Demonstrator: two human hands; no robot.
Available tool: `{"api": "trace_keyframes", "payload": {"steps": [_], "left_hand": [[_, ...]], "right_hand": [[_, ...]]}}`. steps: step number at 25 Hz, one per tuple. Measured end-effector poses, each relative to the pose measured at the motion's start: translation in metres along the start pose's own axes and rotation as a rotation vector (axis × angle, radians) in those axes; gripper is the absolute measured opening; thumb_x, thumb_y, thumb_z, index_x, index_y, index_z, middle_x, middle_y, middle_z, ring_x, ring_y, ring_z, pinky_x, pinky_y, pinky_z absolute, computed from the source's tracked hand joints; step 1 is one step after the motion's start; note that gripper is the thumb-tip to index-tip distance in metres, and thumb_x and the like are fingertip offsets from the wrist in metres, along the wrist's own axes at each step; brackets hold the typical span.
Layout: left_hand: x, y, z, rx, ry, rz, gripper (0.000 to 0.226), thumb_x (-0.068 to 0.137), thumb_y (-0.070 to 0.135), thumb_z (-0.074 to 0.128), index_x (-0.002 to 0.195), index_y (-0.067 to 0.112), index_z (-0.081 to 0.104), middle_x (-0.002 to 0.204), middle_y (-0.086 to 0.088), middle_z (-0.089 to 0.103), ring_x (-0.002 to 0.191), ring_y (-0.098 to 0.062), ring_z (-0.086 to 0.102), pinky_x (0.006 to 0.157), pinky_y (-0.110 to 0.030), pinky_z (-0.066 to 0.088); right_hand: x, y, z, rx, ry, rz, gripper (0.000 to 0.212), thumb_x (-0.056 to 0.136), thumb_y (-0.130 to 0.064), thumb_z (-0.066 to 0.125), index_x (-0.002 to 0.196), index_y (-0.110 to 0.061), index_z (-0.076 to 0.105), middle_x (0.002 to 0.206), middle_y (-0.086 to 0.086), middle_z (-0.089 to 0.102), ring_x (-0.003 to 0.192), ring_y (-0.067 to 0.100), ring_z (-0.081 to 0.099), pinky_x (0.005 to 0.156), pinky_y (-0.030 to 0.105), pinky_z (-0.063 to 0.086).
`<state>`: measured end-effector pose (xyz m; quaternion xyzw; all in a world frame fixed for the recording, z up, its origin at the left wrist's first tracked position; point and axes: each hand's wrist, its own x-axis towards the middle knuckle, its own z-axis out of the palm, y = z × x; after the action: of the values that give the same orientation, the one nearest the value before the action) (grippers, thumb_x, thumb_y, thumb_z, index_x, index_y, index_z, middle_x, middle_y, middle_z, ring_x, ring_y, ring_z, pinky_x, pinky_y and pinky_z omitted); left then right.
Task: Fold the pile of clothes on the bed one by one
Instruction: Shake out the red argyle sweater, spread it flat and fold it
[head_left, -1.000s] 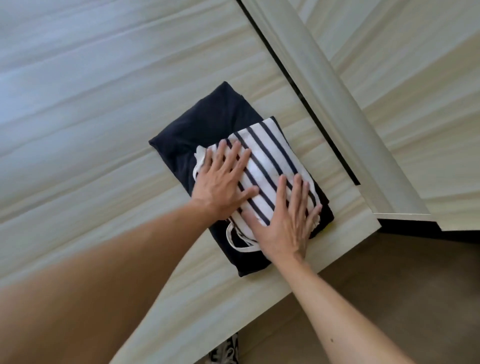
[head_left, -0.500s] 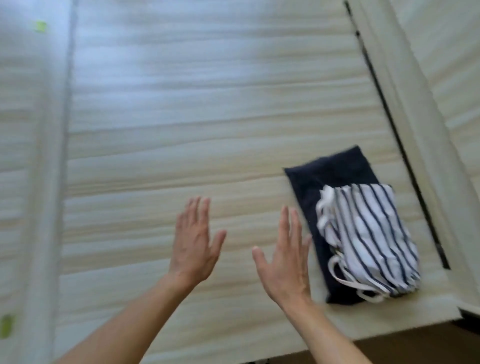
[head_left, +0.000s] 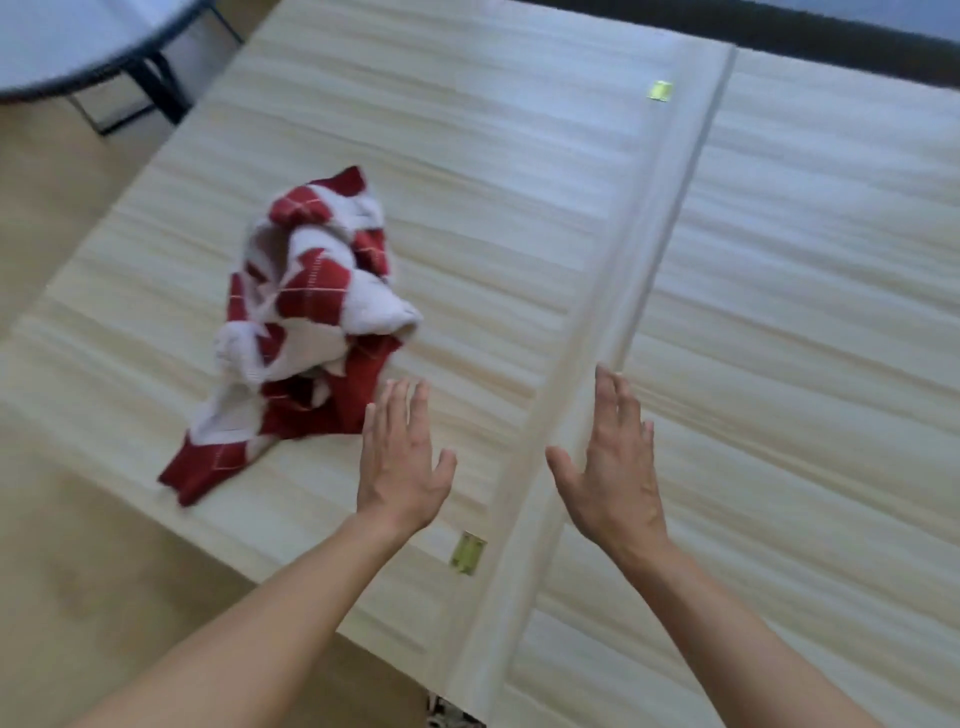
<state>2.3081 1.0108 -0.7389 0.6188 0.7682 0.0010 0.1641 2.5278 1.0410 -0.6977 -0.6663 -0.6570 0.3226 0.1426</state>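
Note:
A crumpled red and white argyle garment lies in a heap on the left half of the pale striped bed. My left hand hovers flat and empty just right of the heap's lower edge, its fingertips close to the red fabric. Over the raised seam between the two mattress halves, my right hand is held with fingers spread, holding nothing. The folded striped top and dark garment are out of view.
A round white table with dark legs stands at the top left beyond the bed. Beige floor runs along the bed's left and near edges. Two small yellow tags sit beside the seam.
Both hands lifted off the folded striped top on the dark garment. The view swung left, the folded stack left the frame, and the red and white heap came into view near my left hand.

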Motion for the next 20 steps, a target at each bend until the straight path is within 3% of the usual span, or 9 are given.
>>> {"api": "trace_keyframes", "payload": {"steps": [3, 7, 8, 10, 12, 14, 15, 18, 20], "left_hand": [[0.038, -0.07, -0.024, 0.01, 0.105, -0.116, 0.101, 0.084, 0.044, 0.068, 0.161, 0.01, 0.011, 0.167, -0.018, 0.012, 0.156, -0.034, 0.004, 0.127, -0.052, 0.008], [0.116, -0.146, -0.051, -0.003, 0.26, -0.245, 0.139, 0.065, 0.056, 0.081, 0.16, 0.019, -0.013, 0.169, -0.017, -0.008, 0.156, -0.041, -0.004, 0.12, -0.055, -0.001], [0.135, -0.156, -0.057, -0.08, 0.21, -0.256, 0.137, 0.066, 0.05, 0.083, 0.161, 0.023, -0.013, 0.169, -0.015, -0.004, 0.156, -0.04, 0.001, 0.12, -0.055, 0.005], [0.162, -0.159, -0.066, -0.294, 0.105, -0.196, 0.105, 0.076, 0.025, 0.073, 0.161, 0.032, 0.011, 0.16, -0.014, 0.035, 0.147, -0.038, 0.035, 0.119, -0.052, 0.033], [0.157, -0.14, -0.073, -0.437, 0.12, -0.076, 0.071, 0.077, 0.022, 0.053, 0.146, 0.038, 0.045, 0.132, -0.004, 0.067, 0.124, -0.031, 0.061, 0.105, -0.049, 0.05], [0.128, -0.105, -0.077, -0.608, 0.123, 0.09, 0.055, 0.074, 0.027, 0.048, 0.128, 0.032, 0.061, 0.115, 0.003, 0.075, 0.111, -0.024, 0.069, 0.095, -0.042, 0.055], [0.108, -0.085, -0.077, -0.663, 0.074, 0.165, 0.047, 0.076, 0.029, 0.053, 0.122, 0.029, 0.064, 0.108, 0.004, 0.076, 0.104, -0.021, 0.071, 0.09, -0.04, 0.056], [0.047, -0.041, -0.076, -0.741, -0.101, 0.245, 0.043, 0.078, 0.043, 0.071, 0.117, 0.027, 0.064, 0.099, 0.007, 0.074, 0.091, -0.011, 0.071, 0.081, -0.037, 0.058], [0.025, -0.039, -0.074, -0.774, -0.076, 0.224, 0.049, 0.08, 0.052, 0.07, 0.123, 0.031, 0.062, 0.109, 0.017, 0.067, 0.103, -0.001, 0.062, 0.091, -0.033, 0.054]], "right_hand": [[0.026, -0.061, 0.051, -0.026, -0.066, -0.045, 0.096, 0.091, -0.031, 0.064, 0.162, -0.021, 0.0, 0.167, 0.006, 0.01, 0.155, 0.023, 0.011, 0.127, 0.044, 0.005], [0.055, -0.101, 0.098, -0.036, -0.133, -0.093, 0.094, 0.093, -0.031, 0.062, 0.161, -0.023, -0.002, 0.166, 0.004, 0.009, 0.155, 0.02, 0.007, 0.127, 0.043, 0.005], [0.061, -0.105, 0.107, -0.033, -0.153, -0.097, 0.095, 0.092, -0.031, 0.062, 0.161, -0.024, -0.002, 0.166, 0.003, 0.009, 0.155, 0.02, 0.009, 0.127, 0.045, 0.009], [0.07, -0.114, 0.115, 0.05, -0.191, -0.058, 0.095, 0.091, -0.034, 0.065, 0.161, -0.028, 0.0, 0.166, 0.0, 0.012, 0.153, 0.019, 0.018, 0.124, 0.044, 0.022], [0.081, -0.129, 0.104, 0.396, -0.268, 0.122, 0.09, 0.091, -0.042, 0.066, 0.16, -0.034, 0.009, 0.163, -0.001, 0.028, 0.142, 0.017, 0.04, 0.114, 0.041, 0.036], [0.092, -0.139, 0.087, 0.867, -0.408, 0.353, 0.076, 0.087, -0.056, 0.062, 0.153, -0.032, 0.036, 0.143, 0.001, 0.058, 0.121, 0.019, 0.062, 0.098, 0.048, 0.05], [0.096, -0.141, 0.078, 0.974, -0.493, 0.411, 0.069, 0.084, -0.058, 0.063, 0.144, -0.027, 0.05, 0.128, 0.003, 0.068, 0.11, 0.021, 0.069, 0.088, 0.048, 0.056], [0.088, -0.127, 0.064, 0.932, -0.503, 0.477, 0.043, 0.087, -0.022, 0.073, 0.126, -0.008, 0.064, 0.107, 0.015, 0.075, 0.091, 0.029, 0.075, 0.071, 0.043, 0.062], [0.076, -0.102, 0.048, 0.908, -0.395, 0.549, 0.034, 0.085, 0.0, 0.065, 0.118, -0.001, 0.067, 0.101, 0.02, 0.076, 0.083, 0.032, 0.075, 0.07, 0.043, 0.062]]}}
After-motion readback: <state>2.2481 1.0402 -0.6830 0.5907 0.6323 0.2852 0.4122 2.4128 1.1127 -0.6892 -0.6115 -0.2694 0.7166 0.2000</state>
